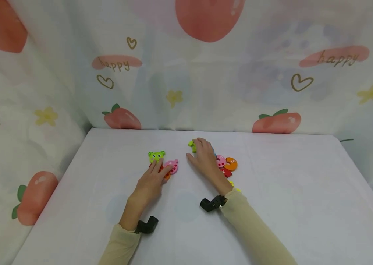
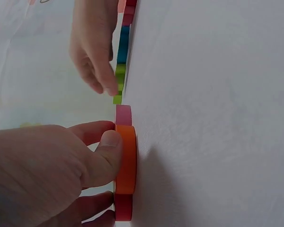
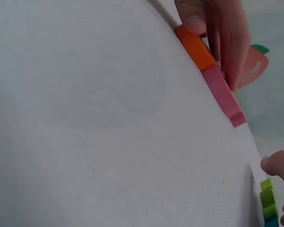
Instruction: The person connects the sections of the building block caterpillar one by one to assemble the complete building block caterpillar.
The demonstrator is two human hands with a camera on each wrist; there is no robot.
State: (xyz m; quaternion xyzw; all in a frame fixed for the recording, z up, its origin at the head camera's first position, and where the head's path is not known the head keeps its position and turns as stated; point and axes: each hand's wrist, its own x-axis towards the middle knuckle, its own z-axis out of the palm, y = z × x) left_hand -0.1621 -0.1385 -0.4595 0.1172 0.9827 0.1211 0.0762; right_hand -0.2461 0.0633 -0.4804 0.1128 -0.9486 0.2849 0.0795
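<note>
Head view, backdrop (image 1: 213, 82), right hand (image 1: 204, 160) overlapping green piece (image 1: 192, 144)

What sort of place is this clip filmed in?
Probably an indoor, staged recording corner: a white table stands before a printed fabric backdrop bearing fruit, hearts and the word "happy", and the person wears black cameras on both wrists.

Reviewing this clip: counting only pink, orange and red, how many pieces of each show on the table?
Pink: 2 (left pink piece, right pink piece)
Orange: 2 (left orange piece, right orange piece)
Red: 2 (left red piece, right red piece)
Total: 6
</note>
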